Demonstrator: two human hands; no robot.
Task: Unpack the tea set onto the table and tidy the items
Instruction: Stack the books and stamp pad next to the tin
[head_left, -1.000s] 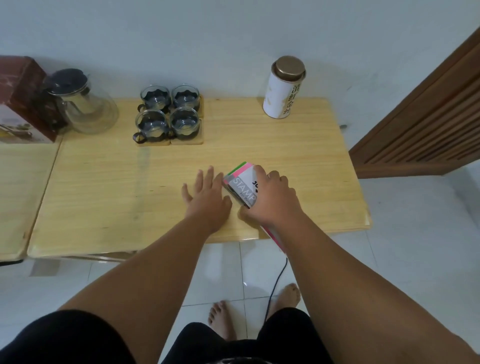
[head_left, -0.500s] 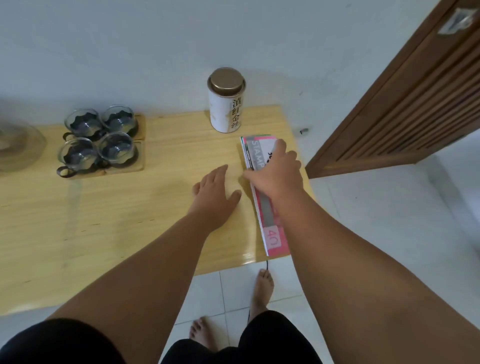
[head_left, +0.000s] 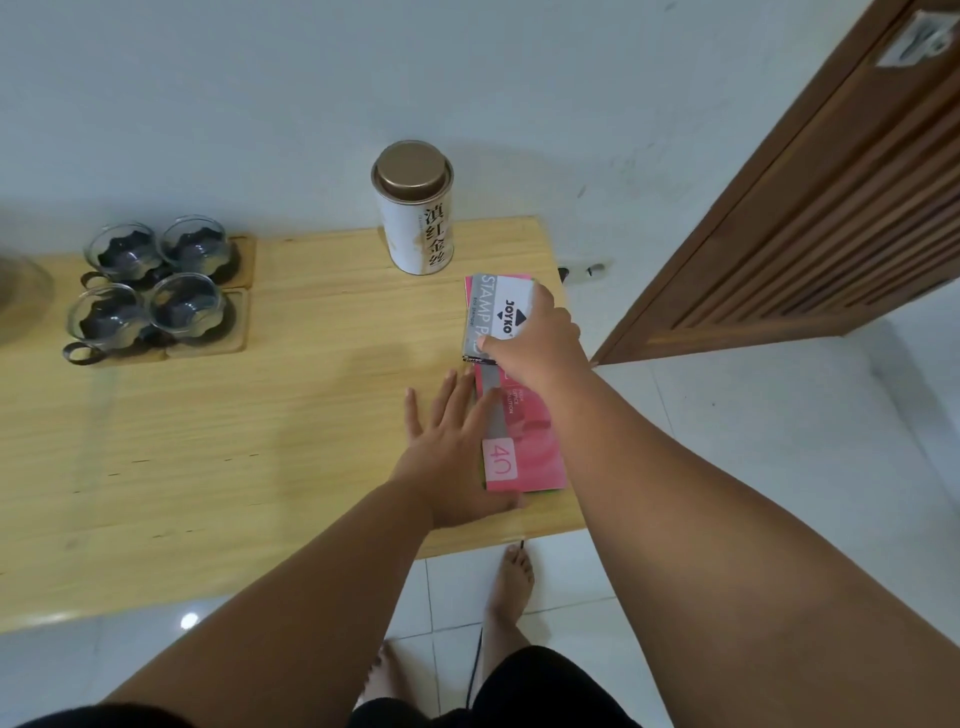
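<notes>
Looking down at a low wooden bench (head_left: 234, 441) set against a white wall.

Gripping a small box (head_left: 496, 306), grey and white, with the right hand (head_left: 537, 348). Thumb on the near edge, fingers curled over the right side. Marked JOYKO and STAMP PAD on top. Sitting on the far end of a long pink pack (head_left: 530, 447).

Pink pack lying flat near the right end of the bench, long way running from near to far. Marked 40 on the near end.

Pressing the left hand (head_left: 452, 457) flat on the bench, nothing held, fingers straight and spread a little. Touching the left edge of the pink pack with the fingers, thumb close to its near corner.

Just past the small box, near the back edge of the bench, a tall white tea tin (head_left: 415, 228). Standing straight up, brown lid on, dark writing down the side. Close to the small box but not touching.

Far off to the left, four glass cups (head_left: 184, 306) packed close in a square, two in front and two behind. Resting on flat wooden mats (head_left: 240, 322). Dark stuff inside each cup, hard to tell what.

At the very left edge, a blurry bit of a glass pot (head_left: 18, 296).

Off to the right, a brown wooden door (head_left: 779, 223). Below, a white tile floor (head_left: 779, 457), two bare feet (head_left: 511, 582) and a thin black cord (head_left: 474, 675).
</notes>
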